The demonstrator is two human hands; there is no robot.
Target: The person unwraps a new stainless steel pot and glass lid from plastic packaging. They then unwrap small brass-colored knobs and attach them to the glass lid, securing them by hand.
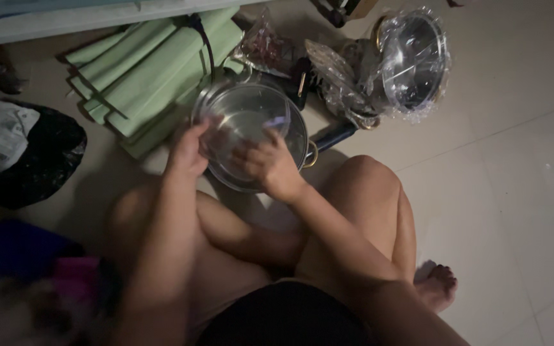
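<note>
Two hands on steel pot (251, 122) | left hand (190, 150) fingers curled, gripping rim at 9 o'clock | right hand (270, 163) closed on rim at 5 o'clock | wrapped pot (413, 61) at 2 o'clock

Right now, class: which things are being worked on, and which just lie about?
In hand:
left hand
right hand
steel pot

Lying about:
wrapped pot
green rolls
black bag
crumpled wrap
</note>
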